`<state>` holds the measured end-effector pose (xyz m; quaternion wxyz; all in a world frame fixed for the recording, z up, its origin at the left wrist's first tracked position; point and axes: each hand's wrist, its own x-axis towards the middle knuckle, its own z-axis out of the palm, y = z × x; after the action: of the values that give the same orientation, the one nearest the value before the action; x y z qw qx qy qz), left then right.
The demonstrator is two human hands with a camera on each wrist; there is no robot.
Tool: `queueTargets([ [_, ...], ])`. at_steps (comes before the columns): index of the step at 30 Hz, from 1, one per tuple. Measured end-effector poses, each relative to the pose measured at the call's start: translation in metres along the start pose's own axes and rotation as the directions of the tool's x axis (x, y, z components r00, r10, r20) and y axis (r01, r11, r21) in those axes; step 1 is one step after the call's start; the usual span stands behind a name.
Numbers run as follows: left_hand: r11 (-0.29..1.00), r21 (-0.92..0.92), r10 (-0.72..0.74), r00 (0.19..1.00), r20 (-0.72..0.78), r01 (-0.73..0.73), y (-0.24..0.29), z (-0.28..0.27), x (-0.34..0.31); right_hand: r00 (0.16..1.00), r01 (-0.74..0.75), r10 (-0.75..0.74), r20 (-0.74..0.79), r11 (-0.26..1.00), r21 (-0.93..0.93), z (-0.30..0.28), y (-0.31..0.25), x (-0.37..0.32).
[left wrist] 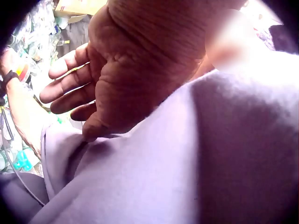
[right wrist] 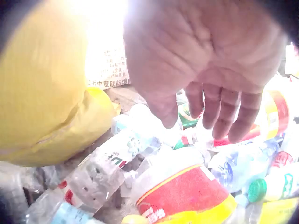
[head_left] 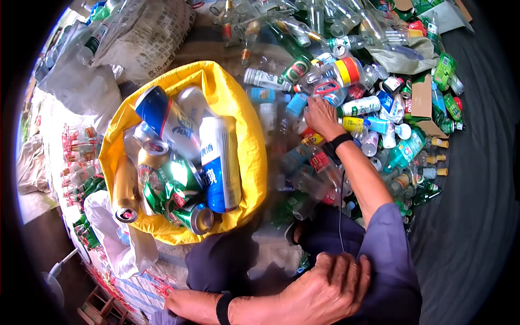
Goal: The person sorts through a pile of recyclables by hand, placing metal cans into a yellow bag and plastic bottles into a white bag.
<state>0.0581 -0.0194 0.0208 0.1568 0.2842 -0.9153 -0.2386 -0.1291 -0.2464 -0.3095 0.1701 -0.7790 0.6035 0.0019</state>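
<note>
My right hand [head_left: 324, 116] is over the heap of bottles, beside a clear bottle with a red handle [head_left: 326, 88]. In the right wrist view that hand [right wrist: 208, 65] has its fingers pointing down and apart, thumb separate; whether the fingertips touch the red-and-clear bottle behind them I cannot tell. Below them lies a container with a red and yellow label [right wrist: 180, 193]. My left hand [head_left: 333, 284] holds nothing and hangs loosely bent near the right sleeve [head_left: 387, 244]. The left wrist view shows its bare palm [left wrist: 135, 70] and relaxed fingers.
A yellow sack [head_left: 252, 157] of cans, including a blue and white can [head_left: 219, 168], stands left of the heap. White sacks [head_left: 146, 43] are at the upper left. Glass bottles [head_left: 317, 19] lie at the back, dark cloth [head_left: 466, 216] on the right. A cable [head_left: 340, 216] hangs from the right wrist.
</note>
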Motion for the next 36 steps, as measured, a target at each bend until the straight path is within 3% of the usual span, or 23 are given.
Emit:
queueTargets([
  [1, 1.0, -0.01, -0.018, 1.0, -0.01, 0.018, -0.003, 0.0, 0.0, 0.994, 0.048, -0.044, -0.102, 0.998, 0.037, 0.0, -0.003, 0.016],
  [2, 0.999, -0.021, -0.036, 0.999, -0.018, 0.036, -0.007, -0.001, 0.001, 0.993, 0.053, -0.048, -0.112, 0.998, 0.041, -0.001, -0.007, 0.032],
  [4, 0.999, -0.016, -0.038, 0.999, 0.028, 0.039, -0.015, -0.009, 0.005, 0.925, 0.141, -0.07, -0.373, 0.976, 0.166, -0.006, -0.015, 0.062],
  [7, 0.997, 0.038, -0.062, 0.996, 0.057, 0.06, -0.023, -0.009, 0.009, 0.928, 0.082, -0.037, -0.37, 0.991, 0.109, -0.02, -0.02, 0.098],
  [13, 0.99, 0.117, -0.087, 0.996, 0.032, 0.083, -0.041, -0.007, 0.016, 0.965, 0.001, 0.069, -0.252, 0.964, 0.267, -0.002, -0.011, 0.145],
  [16, 0.989, 0.111, -0.095, 0.995, -0.028, 0.097, -0.045, -0.004, 0.019, 0.98, -0.021, 0.055, -0.193, 0.985, 0.174, 0.011, -0.01, 0.137],
  [17, 0.988, 0.108, -0.104, 0.992, -0.074, 0.112, -0.047, -0.003, 0.019, 0.974, 0.031, -0.014, -0.225, 0.997, 0.073, 0.014, -0.012, 0.133],
  [19, 0.99, 0.103, -0.091, 0.993, -0.074, 0.099, -0.05, -0.002, 0.02, 0.965, 0.078, -0.085, -0.246, 0.996, -0.036, 0.018, -0.012, 0.128],
  [21, 0.991, 0.103, -0.079, 0.994, -0.071, 0.086, -0.049, -0.003, 0.018, 0.949, 0.196, -0.247, -0.194, 0.948, -0.251, 0.019, -0.014, 0.121],
  [23, 0.993, 0.063, -0.1, 0.995, -0.023, 0.101, -0.048, -0.006, 0.016, 0.96, 0.188, -0.243, -0.141, 0.928, -0.321, 0.019, -0.022, 0.112],
  [26, 0.992, 0.066, -0.105, 0.994, -0.026, 0.106, -0.045, -0.007, 0.013, 0.871, 0.242, -0.452, -0.195, 0.738, -0.63, 0.027, -0.027, 0.102],
  [29, 0.992, 0.065, -0.101, 0.994, -0.04, 0.104, -0.041, -0.005, 0.01, 0.909, 0.269, -0.385, -0.158, 0.834, -0.481, 0.043, -0.026, 0.092],
  [31, 0.992, 0.068, -0.106, 0.994, -0.037, 0.109, -0.039, -0.004, 0.007, 0.924, 0.241, -0.357, -0.135, 0.819, -0.521, 0.042, -0.03, 0.081],
  [33, 0.991, 0.07, -0.108, 0.994, -0.035, 0.11, -0.036, -0.003, 0.006, 0.934, 0.308, -0.358, 0.008, 0.79, -0.53, 0.039, -0.029, 0.074],
  [36, 0.993, 0.07, -0.092, 0.995, -0.029, 0.094, -0.032, -0.004, 0.006, 0.909, 0.319, -0.415, -0.043, 0.758, -0.57, 0.038, -0.034, 0.064],
])
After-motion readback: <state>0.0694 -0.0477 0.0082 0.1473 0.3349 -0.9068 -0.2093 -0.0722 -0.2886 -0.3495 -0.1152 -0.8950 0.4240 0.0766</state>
